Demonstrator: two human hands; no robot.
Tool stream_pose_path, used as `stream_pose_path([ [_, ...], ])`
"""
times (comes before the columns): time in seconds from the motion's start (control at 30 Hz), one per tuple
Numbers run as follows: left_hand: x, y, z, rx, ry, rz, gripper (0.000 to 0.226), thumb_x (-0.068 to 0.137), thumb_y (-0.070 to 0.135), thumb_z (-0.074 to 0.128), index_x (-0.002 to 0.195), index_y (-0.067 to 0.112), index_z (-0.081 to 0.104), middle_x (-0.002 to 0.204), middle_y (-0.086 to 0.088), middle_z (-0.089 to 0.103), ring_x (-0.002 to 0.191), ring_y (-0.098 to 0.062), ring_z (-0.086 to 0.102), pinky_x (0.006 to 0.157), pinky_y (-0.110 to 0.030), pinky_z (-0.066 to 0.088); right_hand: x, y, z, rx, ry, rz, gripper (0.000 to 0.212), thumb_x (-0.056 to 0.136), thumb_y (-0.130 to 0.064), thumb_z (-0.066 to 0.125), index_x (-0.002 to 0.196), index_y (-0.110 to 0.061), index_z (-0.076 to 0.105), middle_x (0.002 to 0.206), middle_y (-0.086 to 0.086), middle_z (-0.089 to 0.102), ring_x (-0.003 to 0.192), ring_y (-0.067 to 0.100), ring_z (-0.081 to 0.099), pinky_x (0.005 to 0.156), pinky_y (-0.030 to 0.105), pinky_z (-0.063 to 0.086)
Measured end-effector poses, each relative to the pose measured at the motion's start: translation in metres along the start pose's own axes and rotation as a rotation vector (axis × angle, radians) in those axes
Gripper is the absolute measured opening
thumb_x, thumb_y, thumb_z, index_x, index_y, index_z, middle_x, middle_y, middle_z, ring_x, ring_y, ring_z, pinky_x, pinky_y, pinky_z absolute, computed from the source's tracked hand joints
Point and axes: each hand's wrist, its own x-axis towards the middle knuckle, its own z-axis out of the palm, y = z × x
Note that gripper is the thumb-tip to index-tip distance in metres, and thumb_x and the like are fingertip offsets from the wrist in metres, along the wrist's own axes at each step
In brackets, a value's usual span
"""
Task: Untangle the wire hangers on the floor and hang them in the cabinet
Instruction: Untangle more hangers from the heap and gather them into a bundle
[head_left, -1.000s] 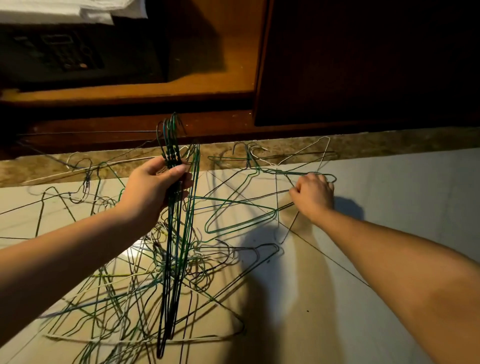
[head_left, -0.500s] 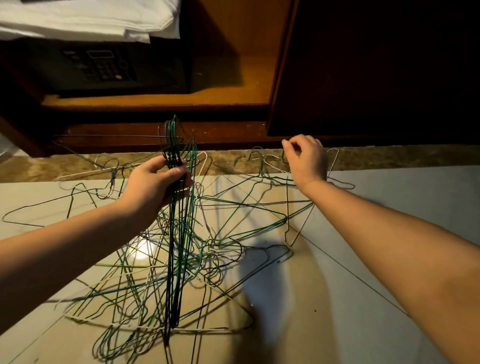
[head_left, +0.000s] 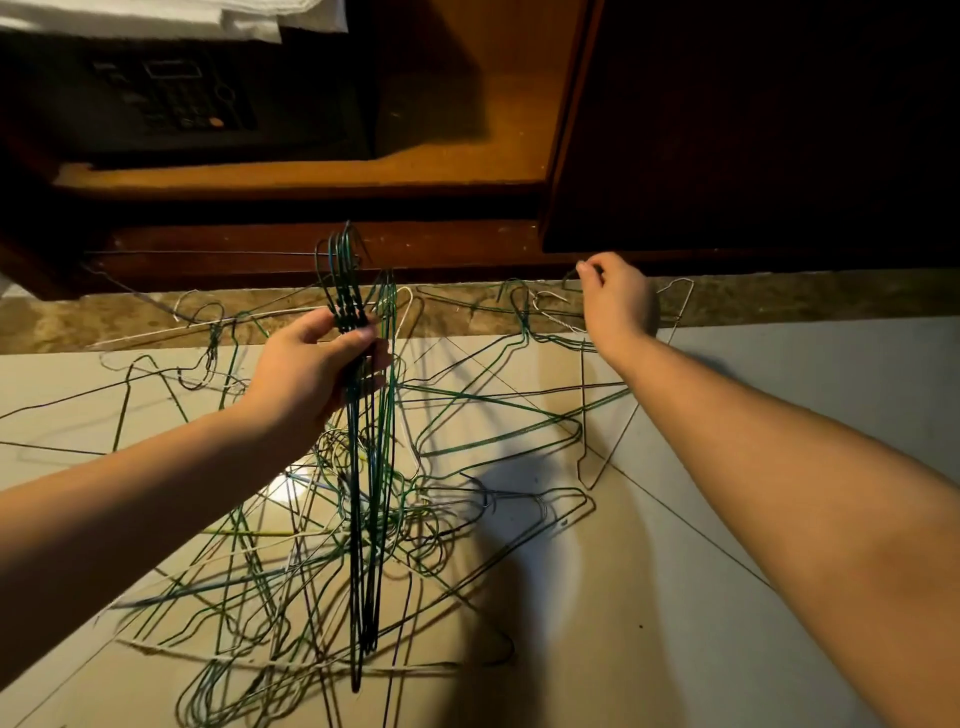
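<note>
Item: left hand (head_left: 311, 374); fingers and thumb curled tight round the necks of a bundle of wire hangers (head_left: 363, 493), green and dark; hooks up, bodies hanging edge-on, long axis near vertical, lower ends just over the floor.

Item: right hand (head_left: 618, 301); raised at the far right before the cabinet base; thumb and forefinger pinch a dark wire end, other fingers curled; the end is judged to be the hook of a thin wire hanger (head_left: 582, 415) that trails down from the hand to a bent corner near the tile; the join is hidden by the hand, so not certain.

Item: tangle of hangers (head_left: 291, 587); green, white and dark, spread on the floor (head_left: 675, 623) beneath and to both sides of the bundle, some reaching the stone strip (head_left: 779, 301).

Item: cabinet (head_left: 363, 176); open compartment beyond the left hand; safe (head_left: 176, 98) inside, white linen (head_left: 156, 21) on top; dark door (head_left: 753, 130) at right; no rail visible.

Relation: the pinched hanger lies right of the bundle, well apart; judged next, the right hand carries it leftward and turns it parallel to the bundle's upright axis, hook beside hooks; snagging on crossing green wires looks the likely hitch.
</note>
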Motion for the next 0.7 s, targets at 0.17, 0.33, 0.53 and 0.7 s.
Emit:
stream_pose_path([
  [0.17,0.005,0.000,0.004,-0.016,-0.007,0.008,0.015,0.092,0.004,0.047,0.096,0.011,0.060,0.088,-0.006,0.063,0.076,-0.015,0.063,0.057,-0.020,0.055,0.009,-0.001,0.018,0.256,-0.031,0.109,0.020,0.096,-0.032,0.047,0.106,-0.021,0.060,0.097,0.003,0.065,0.086,0.021,0.061,0.065,0.028,0.045],
  [0.33,0.010,-0.001,0.006,-0.022,-0.001,0.008,0.016,0.092,0.003,0.047,0.095,0.012,0.060,0.089,-0.008,0.063,0.074,-0.014,0.064,0.055,-0.019,0.054,0.021,-0.004,0.027,0.400,-0.011,0.136,0.022,0.095,-0.026,0.052,0.113,-0.014,0.054,0.101,0.002,0.061,0.088,0.017,0.058,0.061,0.019,0.042],
  [0.53,0.017,-0.004,0.007,-0.035,0.005,-0.005,0.017,0.093,0.003,0.046,0.095,0.012,0.059,0.091,-0.008,0.062,0.076,-0.014,0.064,0.055,-0.019,0.053,0.031,0.000,0.040,0.606,0.053,0.336,0.055,0.089,-0.022,0.062,0.136,-0.014,0.035,0.105,0.000,0.063,0.096,0.025,0.064,0.086,0.038,0.054],
  [0.7,0.021,-0.006,0.008,-0.034,-0.002,-0.016,0.018,0.093,0.003,0.046,0.093,0.014,0.060,0.089,-0.007,0.063,0.072,-0.011,0.065,0.057,-0.020,0.055,0.036,0.003,0.046,0.631,0.046,0.470,0.064,0.087,-0.032,0.064,0.138,-0.010,0.034,0.107,0.001,0.059,0.104,0.022,0.060,0.092,0.040,0.051],
])
